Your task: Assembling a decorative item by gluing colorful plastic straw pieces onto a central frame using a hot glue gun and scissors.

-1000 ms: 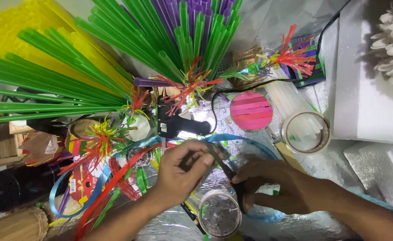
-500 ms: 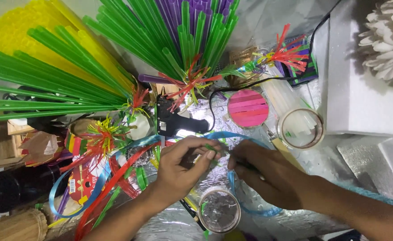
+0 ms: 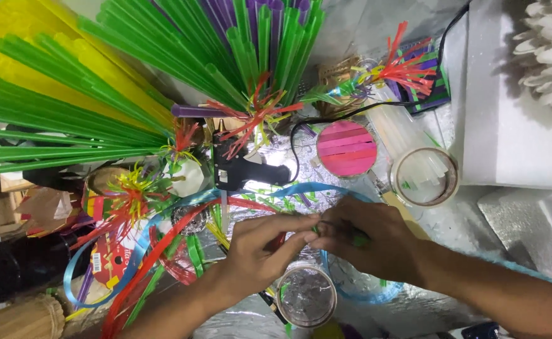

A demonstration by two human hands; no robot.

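My left hand (image 3: pixel 260 248) and my right hand (image 3: pixel 367 238) meet fingertip to fingertip over the foil-covered table (image 3: pixel 439 307). Between them they pinch a small green straw piece (image 3: pixel 317 230). Another bit of green (image 3: pixel 359 239) shows under my right fingers. Both hands hover just above a clear plastic cup (image 3: pixel 306 296) and over a loop of blue ribbon (image 3: pixel 301 188). The part of the straw piece inside my fingers is hidden.
A black glue gun (image 3: pixel 241 171) lies just beyond the hands. A round pink dish of sticks (image 3: pixel 346 149) and a tape roll (image 3: pixel 424 176) sit at right. Fans of green straws (image 3: pixel 50 119), yellow and purple straws fill the back. White foam block (image 3: pixel 514 107) stands far right.
My right hand has moved left, up to the left hand's fingertips. The black scissors it held a second ago are out of sight. My left fingers stretched out flatter.
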